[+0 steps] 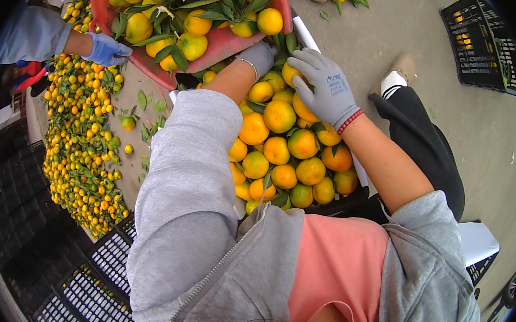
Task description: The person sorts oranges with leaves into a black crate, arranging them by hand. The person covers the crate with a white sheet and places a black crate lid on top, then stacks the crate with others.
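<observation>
My right hand, in a grey glove, lies over the upper right of a crate heaped with mandarins; thumb and fingers are around one mandarin. At the crate's far side is my left hand, also gloved in grey, beside the lip of a red plastic basin; its fingers are partly hidden. Leafy mandarins fill the tilted basin, whose lip overhangs the crate. A co-worker's blue-gloved hand holds the basin's left rim. White lining shows at the crate's edge.
A long pile of mandarins lies on the ground at the left, with black plastic crates below it. Another black crate stands at the upper right. A person's shoe and dark trouser leg are right of the heaped crate.
</observation>
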### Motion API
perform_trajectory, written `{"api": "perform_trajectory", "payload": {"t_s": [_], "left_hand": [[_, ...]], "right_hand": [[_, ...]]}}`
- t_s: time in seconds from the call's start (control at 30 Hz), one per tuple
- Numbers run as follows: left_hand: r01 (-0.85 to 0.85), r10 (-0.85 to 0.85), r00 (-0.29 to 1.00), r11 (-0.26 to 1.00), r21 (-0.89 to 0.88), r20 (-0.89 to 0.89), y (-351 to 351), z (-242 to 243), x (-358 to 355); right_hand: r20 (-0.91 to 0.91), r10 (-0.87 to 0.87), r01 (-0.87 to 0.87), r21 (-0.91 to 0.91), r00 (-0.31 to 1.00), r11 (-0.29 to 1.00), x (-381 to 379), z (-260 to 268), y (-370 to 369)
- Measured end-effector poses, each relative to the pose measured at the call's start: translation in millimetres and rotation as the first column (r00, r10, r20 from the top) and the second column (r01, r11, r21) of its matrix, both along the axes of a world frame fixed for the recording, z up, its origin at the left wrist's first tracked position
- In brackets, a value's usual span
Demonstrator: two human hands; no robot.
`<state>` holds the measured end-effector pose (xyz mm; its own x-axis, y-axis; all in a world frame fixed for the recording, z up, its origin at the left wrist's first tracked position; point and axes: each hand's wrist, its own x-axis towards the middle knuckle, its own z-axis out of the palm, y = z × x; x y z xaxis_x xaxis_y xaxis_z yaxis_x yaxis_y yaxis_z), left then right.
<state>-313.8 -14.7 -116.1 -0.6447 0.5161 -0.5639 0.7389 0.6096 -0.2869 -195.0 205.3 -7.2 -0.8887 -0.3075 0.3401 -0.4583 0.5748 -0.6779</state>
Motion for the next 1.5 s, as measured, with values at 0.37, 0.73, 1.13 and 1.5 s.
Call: {"api": "perform_trajectory", "payload": {"t_s": [0.37, 0.73, 1.13, 1.5], "left_hand": [[-0.01, 0.021, 0.999, 0.953, 0.302, -0.031, -80.8, 46.4, 28.7], [0.489, -0.502, 0.86, 0.759, -0.43, 0.094, 3.2, 54.4, 13.4], [0.472, -0.468, 0.873, 0.741, -0.477, 0.137, 18.4, 30.6, 5.4], [0.246, -0.244, 0.969, 0.968, 0.056, -0.031, -8.6, 61.7, 13.8]], "right_hand": [[-0.022, -0.009, 0.008, -0.049, 1.0, 0.999, -0.4, -0.6, -1.4], [-0.011, -0.019, 0.019, 0.001, 1.0, 1.0, 0.2, -1.2, -3.0], [0.005, -0.037, 0.037, 0.012, 0.999, 0.999, 0.2, 0.1, -2.3], [-0.01, -0.027, 0.026, -0.016, 1.0, 1.0, 1.4, 1.2, -1.3]]}}
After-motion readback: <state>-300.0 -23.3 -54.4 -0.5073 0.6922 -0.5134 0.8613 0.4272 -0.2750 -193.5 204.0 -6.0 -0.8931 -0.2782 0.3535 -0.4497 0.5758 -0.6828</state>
